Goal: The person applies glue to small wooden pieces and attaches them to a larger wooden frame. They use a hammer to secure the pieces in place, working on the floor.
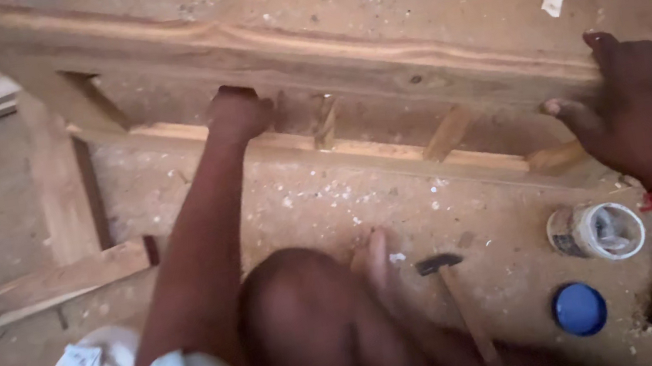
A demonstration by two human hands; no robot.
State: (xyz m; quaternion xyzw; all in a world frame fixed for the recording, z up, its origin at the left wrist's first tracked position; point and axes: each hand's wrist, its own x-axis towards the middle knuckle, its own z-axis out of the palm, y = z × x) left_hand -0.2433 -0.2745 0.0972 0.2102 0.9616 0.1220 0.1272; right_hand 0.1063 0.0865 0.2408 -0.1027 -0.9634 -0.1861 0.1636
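Both hands on a long wooden frame lying ahead of the person.

The wooden frame (377, 68) runs across the view, its long axis sloping from upper left to lower right, beyond the raised knee. The left hand (237, 111) is closed on the frame's inner rail near mid-length; the right hand (639, 100) grips the top rail at the right end, fingers curled over it. A hammer (455, 294), open tub (597, 230) and blue lid (579, 309) lie nearer, below the right hand.

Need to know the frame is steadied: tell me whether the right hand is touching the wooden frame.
Touching. The head view shows the right hand pressed on the top rail of the wooden frame, fingers curled over its edge with no gap.
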